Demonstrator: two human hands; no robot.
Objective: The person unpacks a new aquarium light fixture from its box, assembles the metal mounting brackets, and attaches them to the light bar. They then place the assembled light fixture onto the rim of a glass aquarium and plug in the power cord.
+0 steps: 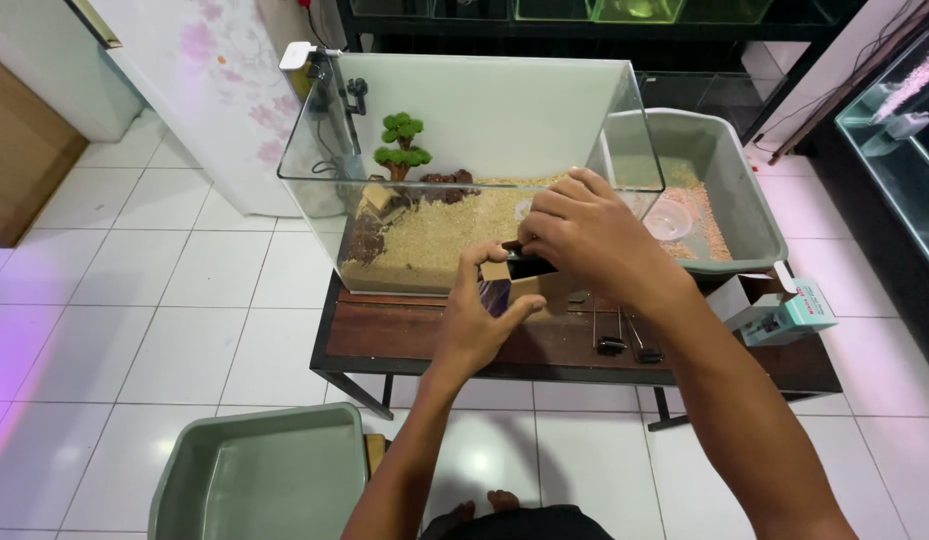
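Small dark box (pixel 524 265), held just in front of the glass tank (pixel 464 150) above the dark wooden surface (pixel 404 335). The left hand (pixel 479 310) pinches it from below; the right hand (pixel 584 235) closes over its top. A steady two-handed grip, kept clear of the glass wall, seems advisable. Metal tongs (pixel 614 335) lie nearby.

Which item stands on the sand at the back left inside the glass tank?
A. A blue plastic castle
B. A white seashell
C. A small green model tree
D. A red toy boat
C: a small green model tree stands at the back left of the glass tank, on the sand, while the left hand and right hand meet at the front wall.
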